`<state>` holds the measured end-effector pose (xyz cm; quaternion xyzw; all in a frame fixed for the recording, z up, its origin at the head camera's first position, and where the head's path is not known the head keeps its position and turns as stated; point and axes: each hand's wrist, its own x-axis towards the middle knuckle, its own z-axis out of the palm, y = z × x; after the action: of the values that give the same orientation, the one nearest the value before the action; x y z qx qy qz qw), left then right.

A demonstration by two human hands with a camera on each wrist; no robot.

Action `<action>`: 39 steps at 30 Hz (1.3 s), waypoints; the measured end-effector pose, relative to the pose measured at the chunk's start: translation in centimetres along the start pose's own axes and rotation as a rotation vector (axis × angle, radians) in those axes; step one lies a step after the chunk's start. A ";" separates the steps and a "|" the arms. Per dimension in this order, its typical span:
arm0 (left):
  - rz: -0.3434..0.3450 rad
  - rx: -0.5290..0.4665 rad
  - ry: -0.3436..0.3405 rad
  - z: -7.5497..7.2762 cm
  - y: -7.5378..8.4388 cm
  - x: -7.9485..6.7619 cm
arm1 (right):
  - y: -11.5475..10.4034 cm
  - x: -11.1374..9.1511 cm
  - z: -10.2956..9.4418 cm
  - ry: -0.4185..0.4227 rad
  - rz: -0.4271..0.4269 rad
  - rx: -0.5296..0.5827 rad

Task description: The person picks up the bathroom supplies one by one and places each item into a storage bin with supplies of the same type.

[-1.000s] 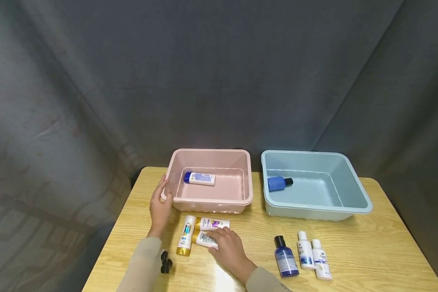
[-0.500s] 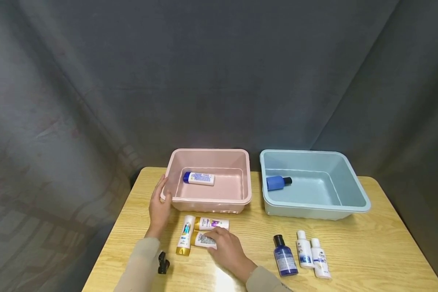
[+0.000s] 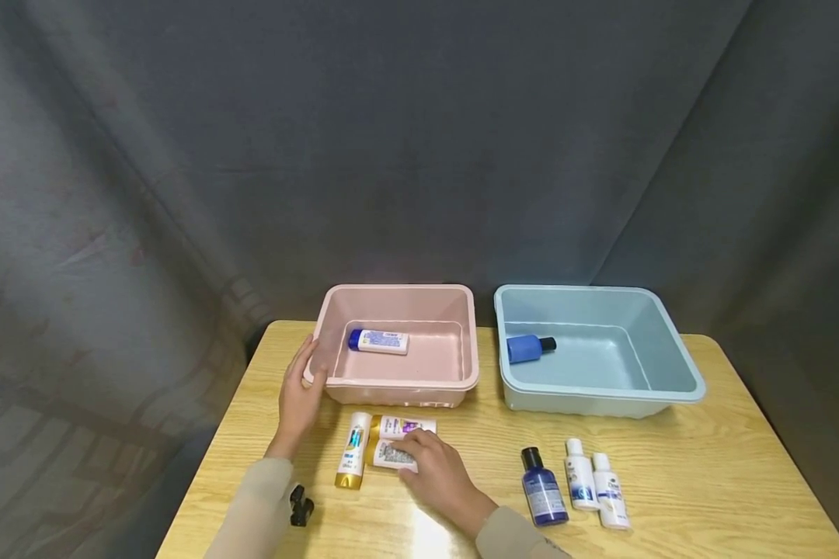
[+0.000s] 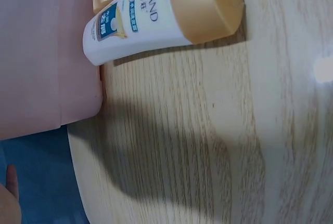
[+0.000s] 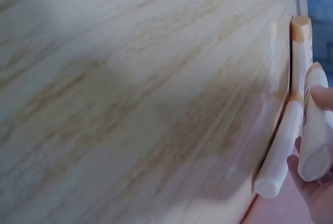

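My right hand [image 3: 442, 475] pinches a white bottle with a gold cap [image 3: 390, 455] between thumb and fingers. In the right wrist view this held bottle [image 5: 316, 148] stands off the table, fingers on both its sides. Just behind it lies a second gold-capped white bottle [image 3: 411, 426] with a purple label. To their left is a third one [image 3: 353, 450], its gold cap toward me; the left wrist view shows its blue label [image 4: 110, 22]. My left hand [image 3: 298, 407] lies at the front left corner of the pink bin [image 3: 398, 385], fingers extended along its side.
Inside the pink bin lies a white bottle with a blue cap [image 3: 379, 341]. A light blue bin [image 3: 601, 396] stands to its right, holding a blue bottle [image 3: 524, 348]. Front right lie a dark blue bottle [image 3: 544, 493] and two white bottles [image 3: 581, 477]. A grey curtain [image 3: 419, 155] hangs behind.
The bottle in my right hand has risen slightly and overlaps more of the purple-labelled one. My left hand stays at the bin's corner. The head view has shifted a little.
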<state>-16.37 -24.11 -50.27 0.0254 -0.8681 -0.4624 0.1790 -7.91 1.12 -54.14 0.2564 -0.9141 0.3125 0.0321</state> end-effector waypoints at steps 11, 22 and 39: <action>0.044 0.001 0.048 0.3 -0.4 -0.4 | -0.3 -0.4 -1.1 0.032 -0.153 -0.053; 0.050 0.043 0.047 0.2 -0.7 -0.2 | -0.9 -0.8 -3.0 0.110 -0.259 -0.067; -0.005 -0.034 0.024 0.1 -0.7 0.0 | -0.5 -0.3 -5.9 0.207 -0.314 -0.058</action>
<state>-16.53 -24.43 -50.92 0.0303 -0.8578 -0.4771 0.1888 -8.05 4.38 -49.24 0.3613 -0.8632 0.3021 0.1817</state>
